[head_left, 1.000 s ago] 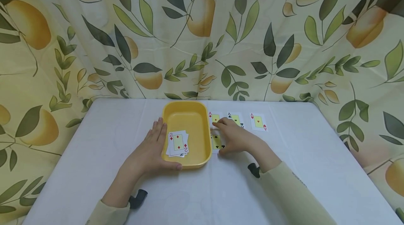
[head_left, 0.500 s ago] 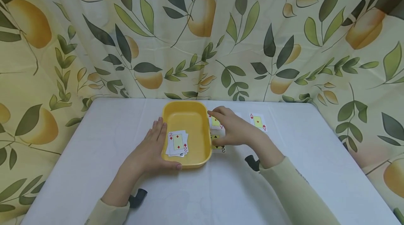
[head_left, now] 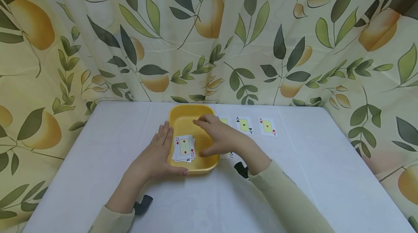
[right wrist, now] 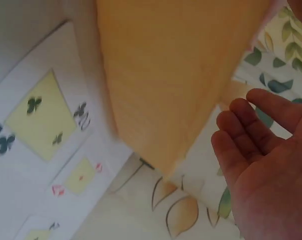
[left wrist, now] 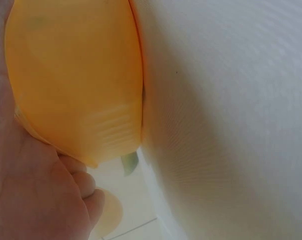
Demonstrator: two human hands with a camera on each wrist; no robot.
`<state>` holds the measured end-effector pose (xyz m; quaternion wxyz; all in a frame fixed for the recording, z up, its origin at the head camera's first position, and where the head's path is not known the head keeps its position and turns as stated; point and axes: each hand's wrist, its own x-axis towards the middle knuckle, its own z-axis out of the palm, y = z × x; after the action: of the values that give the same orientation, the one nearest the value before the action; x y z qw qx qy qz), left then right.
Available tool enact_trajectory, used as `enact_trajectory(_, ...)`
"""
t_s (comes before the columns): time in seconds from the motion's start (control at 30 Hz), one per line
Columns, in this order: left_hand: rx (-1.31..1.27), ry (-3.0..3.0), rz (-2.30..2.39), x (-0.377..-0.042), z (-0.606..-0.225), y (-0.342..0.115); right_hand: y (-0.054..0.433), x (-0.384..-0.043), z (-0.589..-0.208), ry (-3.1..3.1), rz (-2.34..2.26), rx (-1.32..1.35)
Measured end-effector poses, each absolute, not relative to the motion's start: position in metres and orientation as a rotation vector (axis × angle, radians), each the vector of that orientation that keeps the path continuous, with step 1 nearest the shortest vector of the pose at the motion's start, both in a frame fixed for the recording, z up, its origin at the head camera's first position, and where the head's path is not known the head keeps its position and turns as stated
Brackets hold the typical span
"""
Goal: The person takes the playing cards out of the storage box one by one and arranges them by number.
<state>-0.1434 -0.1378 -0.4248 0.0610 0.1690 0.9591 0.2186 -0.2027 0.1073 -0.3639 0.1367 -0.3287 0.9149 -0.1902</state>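
A yellow tray [head_left: 196, 171] stands on the table with a small stack of playing cards [head_left: 185, 147] in its near left part, a two of diamonds on top. My left hand [head_left: 153, 156] rests along the tray's left side, fingers straight and thumb at the near rim. Over the tray's right half is my right hand [head_left: 222, 137], fingers loosely bent and apart; the right wrist view shows nothing in them. A two of clubs [right wrist: 40, 115] lies right of the tray, mostly hidden under this hand in the head view.
A row of aces lies behind and right of my right hand: one partly hidden [head_left: 224, 120], a black ace [head_left: 244, 125] and a red ace [head_left: 267, 126]. A white cloth covers the table [head_left: 209, 204]. Behind hangs a fruit-patterned curtain [head_left: 183, 55].
My right hand has moved left from the cards, across the tray's right rim, to above the tray. The black ace shows again. My left hand and the tray have stayed in place.
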Motion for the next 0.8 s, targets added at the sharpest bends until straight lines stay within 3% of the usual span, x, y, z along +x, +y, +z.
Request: enact_trajectory(0.8, 0.545, 2.905, 0.651, -0.143, -0.423, -0.138, 0.054, -0.206, -0.416, 2.600, -0.290, -1.064)
